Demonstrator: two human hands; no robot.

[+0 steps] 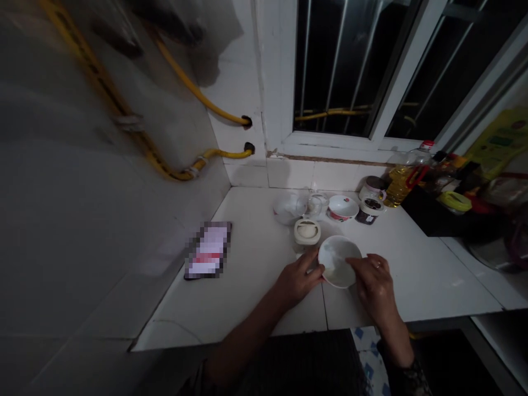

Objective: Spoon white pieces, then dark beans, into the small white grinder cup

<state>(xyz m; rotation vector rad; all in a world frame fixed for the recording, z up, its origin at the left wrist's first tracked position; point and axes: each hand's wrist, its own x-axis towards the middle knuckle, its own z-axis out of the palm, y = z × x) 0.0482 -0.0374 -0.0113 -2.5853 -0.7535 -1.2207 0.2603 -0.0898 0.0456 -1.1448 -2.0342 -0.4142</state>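
Observation:
A white bowl [339, 254] is tilted toward me above the counter, its inside facing up at me. My left hand [297, 279] is closed on its left rim, thumb at the near side. Over the bowl's right side, my right hand [373, 280] is closed in a pinch, fingertips reaching inside; what they hold, if anything, I cannot make out. Something pale lies low in the bowl, too dim to tell. Just behind the bowl stands a small square lidded jar [307, 232]. Further back are a clear bowl [289, 209], a glass [318, 203] and a white bowl with red patterns [342, 208].
Two jars, one dark-filled [370, 211], stand near an oil bottle [398, 184] at the back right. Beside them is a black box [427, 212] with a yellow-lidded container [455, 202]. A phone [209, 250] lies left on the white counter [256, 247]. A yellow pipe [165, 165] runs along the wall.

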